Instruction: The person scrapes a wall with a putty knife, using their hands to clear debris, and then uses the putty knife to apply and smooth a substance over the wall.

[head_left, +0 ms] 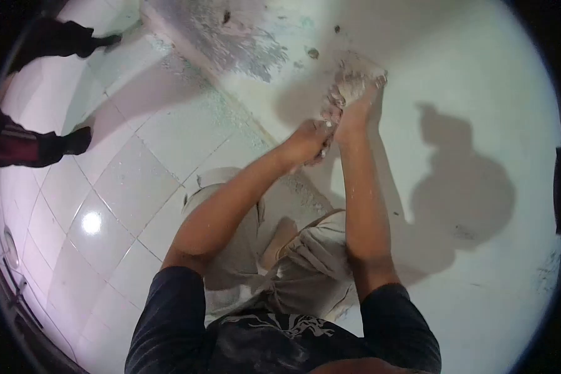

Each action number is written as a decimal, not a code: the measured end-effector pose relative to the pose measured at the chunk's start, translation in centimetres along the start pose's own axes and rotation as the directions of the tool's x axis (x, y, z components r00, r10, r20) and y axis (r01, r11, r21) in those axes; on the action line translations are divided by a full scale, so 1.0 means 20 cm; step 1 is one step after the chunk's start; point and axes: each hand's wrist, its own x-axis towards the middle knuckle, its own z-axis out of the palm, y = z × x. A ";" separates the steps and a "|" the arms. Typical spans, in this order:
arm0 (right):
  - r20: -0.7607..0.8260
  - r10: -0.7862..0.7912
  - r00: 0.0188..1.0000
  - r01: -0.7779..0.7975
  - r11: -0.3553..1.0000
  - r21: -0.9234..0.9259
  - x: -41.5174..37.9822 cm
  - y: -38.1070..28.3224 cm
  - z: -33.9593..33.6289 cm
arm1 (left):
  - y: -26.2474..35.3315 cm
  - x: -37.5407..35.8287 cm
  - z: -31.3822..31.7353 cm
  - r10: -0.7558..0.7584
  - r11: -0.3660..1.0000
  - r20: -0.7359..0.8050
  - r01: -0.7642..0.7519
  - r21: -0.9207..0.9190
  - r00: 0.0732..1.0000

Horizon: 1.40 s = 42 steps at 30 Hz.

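Both hands are close together in front of the wall. My right hand (353, 106) is closed round a flat, putty-smeared blade (358, 67), whose broad edge shows above the fingers. Pale putty coats those fingers. Just below and left of it, my left hand (310, 142) is curled shut, with white smears at the fingers. What it holds is hidden inside the fist. Above the hands, the pale wall (474, 56) has a rough grey patch (246, 50) and a few dark spots.
White floor tiles (131, 187) meet the wall along a diagonal edge, with crumbs of debris (221, 112) beside it. Another person's feet (75, 141) stand at the left. My bent knees (230, 218) are close below my arms. Cables (28, 299) lie at the lower left.
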 end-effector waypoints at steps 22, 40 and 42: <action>0.103 0.045 0.994 -0.053 0.996 0.078 -0.08 -0.02 -0.06 | 0.02 -0.07 0.05 -0.021 1.000 0.007 0.021 -0.012 1.000; 0.236 -0.227 0.945 0.224 0.974 0.037 -0.01 0.10 -0.23 | -0.15 -0.08 0.09 0.027 0.996 -0.019 -0.028 -0.090 0.999; 0.225 -0.230 0.947 0.232 0.973 0.018 -0.01 0.10 -0.24 | -0.16 -0.07 0.09 0.040 0.989 0.018 -0.037 -0.143 0.999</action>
